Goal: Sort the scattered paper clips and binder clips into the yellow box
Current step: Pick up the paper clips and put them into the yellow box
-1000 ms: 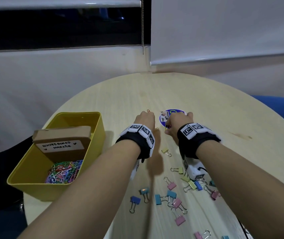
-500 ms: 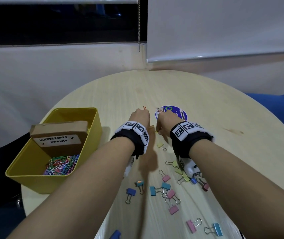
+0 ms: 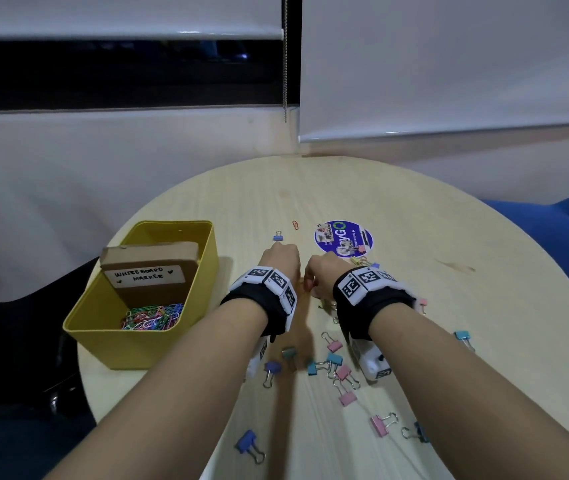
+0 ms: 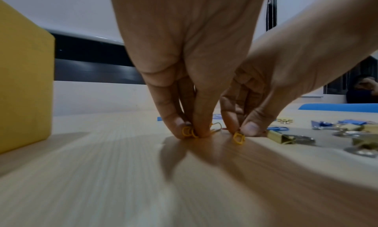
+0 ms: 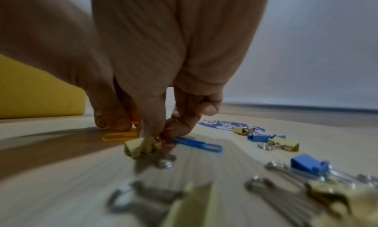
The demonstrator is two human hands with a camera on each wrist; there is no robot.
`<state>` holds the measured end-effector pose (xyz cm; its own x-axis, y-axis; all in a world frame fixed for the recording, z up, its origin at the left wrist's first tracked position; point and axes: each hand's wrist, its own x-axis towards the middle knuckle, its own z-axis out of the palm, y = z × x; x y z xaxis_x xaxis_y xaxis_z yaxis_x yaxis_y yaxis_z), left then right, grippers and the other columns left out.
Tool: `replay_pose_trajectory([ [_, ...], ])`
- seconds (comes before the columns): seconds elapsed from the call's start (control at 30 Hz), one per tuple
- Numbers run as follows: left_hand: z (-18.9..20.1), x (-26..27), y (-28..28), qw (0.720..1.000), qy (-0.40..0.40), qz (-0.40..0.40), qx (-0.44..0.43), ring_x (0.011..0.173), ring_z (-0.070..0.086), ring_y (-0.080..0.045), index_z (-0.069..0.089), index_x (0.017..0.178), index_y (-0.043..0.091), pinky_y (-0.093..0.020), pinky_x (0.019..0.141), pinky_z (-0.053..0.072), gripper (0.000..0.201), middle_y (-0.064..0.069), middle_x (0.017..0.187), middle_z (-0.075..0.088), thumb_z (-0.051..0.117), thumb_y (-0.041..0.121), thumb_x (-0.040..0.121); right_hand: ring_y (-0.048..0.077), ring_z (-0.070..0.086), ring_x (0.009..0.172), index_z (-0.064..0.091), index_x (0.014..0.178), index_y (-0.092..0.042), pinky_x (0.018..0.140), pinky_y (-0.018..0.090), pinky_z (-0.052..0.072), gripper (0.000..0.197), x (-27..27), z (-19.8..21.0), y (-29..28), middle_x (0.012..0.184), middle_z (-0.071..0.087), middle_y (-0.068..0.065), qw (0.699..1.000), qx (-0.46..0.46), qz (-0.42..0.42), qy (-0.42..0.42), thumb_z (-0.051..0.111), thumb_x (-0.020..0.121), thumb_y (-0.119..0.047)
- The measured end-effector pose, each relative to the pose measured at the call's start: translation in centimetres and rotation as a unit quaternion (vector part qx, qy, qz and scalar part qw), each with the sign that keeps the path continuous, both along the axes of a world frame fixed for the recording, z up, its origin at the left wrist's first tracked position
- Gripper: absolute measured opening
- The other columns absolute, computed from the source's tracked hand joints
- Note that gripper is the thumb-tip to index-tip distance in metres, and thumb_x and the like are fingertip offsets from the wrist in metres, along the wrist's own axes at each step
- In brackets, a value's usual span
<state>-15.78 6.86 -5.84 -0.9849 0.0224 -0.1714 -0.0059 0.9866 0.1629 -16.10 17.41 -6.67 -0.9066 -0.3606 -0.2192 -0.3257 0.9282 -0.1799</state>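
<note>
My left hand [image 3: 281, 258] and right hand [image 3: 323, 275] are close together at the middle of the round table [image 3: 449, 306]. The left wrist view shows my left hand [image 4: 190, 131] pinching yellow paper clips [image 4: 188, 131] against the wood. Beside it, right-hand fingertips [image 4: 250, 128] pinch another yellow clip [image 4: 239, 137]. In the right wrist view my right hand [image 5: 157, 135] also holds reddish clips [image 5: 166, 144]. A blue paper clip [image 5: 196, 144] and a yellow binder clip [image 5: 139, 147] lie right by it. The yellow box [image 3: 130, 351] stands to the left with a heap of coloured paper clips [image 3: 153, 317] inside.
A cardboard box [image 3: 151, 268] labelled whiteboard marker leans in the yellow box. Several binder clips [image 3: 347, 398] are scattered under and between my forearms. A red paper clip [image 3: 296, 225], a blue binder clip [image 3: 278, 236] and a round blue sticker [image 3: 343, 237] lie beyond my hands.
Both hands have drawn back toward me from the sticker and the red paper clip. They now pinch clips nearer the middle of the table.
</note>
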Motion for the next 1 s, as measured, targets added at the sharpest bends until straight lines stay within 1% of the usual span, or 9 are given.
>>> replay_pose_trajectory([
  [0.03, 0.0, 0.4, -0.1, 1.0, 0.0, 0.0, 0.004, 0.107, 0.06, -0.035, 0.064, 0.118, 0.005, -0.034, 0.084, 0.048, 0.029, -0.02, 0.121, 0.057, 0.05, 0.003, 0.093, 0.036, 0.065, 0.095, 0.065, 0.106, -0.004, 0.083, 0.04, 0.054, 0.02, 0.4, -0.1, -0.1, 0.109, 0.064, 0.018, 1.0, 0.003, 0.002, 0.002, 0.057, 0.088, -0.009],
  [0.17, 0.0, 1.6, -0.4, 1.0, -0.006, 0.006, 0.015, 0.106, 0.059, -0.037, 0.064, 0.117, 0.005, -0.035, 0.085, 0.048, 0.029, -0.02, 0.121, 0.056, 0.049, 0.003, 0.092, 0.037, 0.062, 0.1, 0.059, 0.116, -0.007, 0.079, 0.034, 0.049, 0.025, 1.5, -0.3, -0.3, 0.114, 0.061, 0.018, 1.0, 0.012, 0.001, 0.009, 0.054, 0.091, -0.01],
  [0.27, -0.2, 2.3, -0.7, 1.0, -0.006, 0.008, 0.016, 0.105, 0.059, -0.036, 0.065, 0.116, 0.006, -0.035, 0.085, 0.048, 0.028, -0.019, 0.12, 0.055, 0.049, 0.004, 0.093, 0.036, 0.06, 0.106, 0.055, 0.121, -0.004, 0.088, 0.038, 0.05, 0.029, 2.0, -0.5, -0.4, 0.119, 0.059, 0.019, 1.0, 0.016, -0.009, 0.003, 0.055, 0.092, -0.009],
  [0.43, -0.1, 3.1, -0.9, 1.0, -0.018, 0.015, 0.021, 0.106, 0.06, -0.036, 0.065, 0.116, 0.006, -0.035, 0.087, 0.049, 0.028, -0.019, 0.122, 0.055, 0.052, 0.004, 0.092, 0.034, 0.062, 0.105, 0.061, 0.115, -0.002, 0.083, 0.033, 0.05, 0.026, 2.6, 0.0, -0.6, 0.117, 0.062, 0.019, 0.999, 0.027, -0.029, -0.006, 0.06, 0.09, -0.009],
  [0.53, -0.2, 3.4, -1.1, 0.999, -0.018, 0.022, 0.02, 0.106, 0.06, -0.035, 0.065, 0.116, 0.007, -0.034, 0.087, 0.049, 0.028, -0.018, 0.121, 0.056, 0.053, 0.004, 0.092, 0.033, 0.062, 0.105, 0.061, 0.115, -0.003, 0.085, 0.033, 0.049, 0.027, 3.0, 0.0, -0.6, 0.118, 0.061, 0.018, 0.999, 0.023, -0.037, -0.002, 0.062, 0.089, -0.013],
  [0.67, -0.3, 3.8, -1.2, 0.999, -0.018, 0.027, 0.021, 0.107, 0.059, -0.034, 0.066, 0.117, 0.008, -0.033, 0.088, 0.049, 0.027, -0.018, 0.122, 0.056, 0.054, 0.005, 0.092, 0.033, 0.063, 0.104, 0.065, 0.109, -0.006, 0.085, 0.033, 0.049, 0.022, 3.4, 0.1, -0.6, 0.115, 0.063, 0.017, 0.999, 0.02, -0.04, -0.007, 0.063, 0.089, -0.014],
  [0.77, -0.2, 4.1, -1.3, 0.999, -0.02, 0.029, 0.02, 0.109, 0.059, -0.034, 0.065, 0.117, 0.007, -0.033, 0.089, 0.048, 0.028, -0.018, 0.123, 0.056, 0.054, 0.006, 0.092, 0.033, 0.064, 0.101, 0.068, 0.104, -0.006, 0.083, 0.033, 0.049, 0.02, 3.7, 0.4, -0.7, 0.113, 0.065, 0.017, 0.999, 0.017, -0.033, -0.005, 0.066, 0.086, -0.014],
  [0.87, -0.3, 4.4, -1.4, 0.999, -0.023, 0.029, 0.02, 0.108, 0.059, -0.034, 0.065, 0.117, 0.007, -0.033, 0.089, 0.048, 0.029, -0.018, 0.122, 0.056, 0.053, 0.004, 0.092, 0.033, 0.065, 0.099, 0.069, 0.107, -0.003, 0.081, 0.032, 0.051, 0.025, 4.0, 0.6, -1.1, 0.111, 0.066, 0.018, 0.999, 0.025, -0.026, 0.003, 0.068, 0.084, -0.012],
  [1.0, -0.2, 4.8, -1.6, 0.999, -0.03, 0.03, 0.023, 0.106, 0.06, -0.034, 0.066, 0.115, 0.007, -0.034, 0.089, 0.049, 0.027, -0.017, 0.121, 0.058, 0.054, 0.006, 0.091, 0.036, 0.063, 0.102, 0.065, 0.114, -0.002, 0.085, 0.034, 0.051, 0.03, 4.6, 0.7, -1.4, 0.117, 0.061, 0.021, 0.999, 0.029, -0.021, 0.016, 0.067, 0.086, -0.009],
])
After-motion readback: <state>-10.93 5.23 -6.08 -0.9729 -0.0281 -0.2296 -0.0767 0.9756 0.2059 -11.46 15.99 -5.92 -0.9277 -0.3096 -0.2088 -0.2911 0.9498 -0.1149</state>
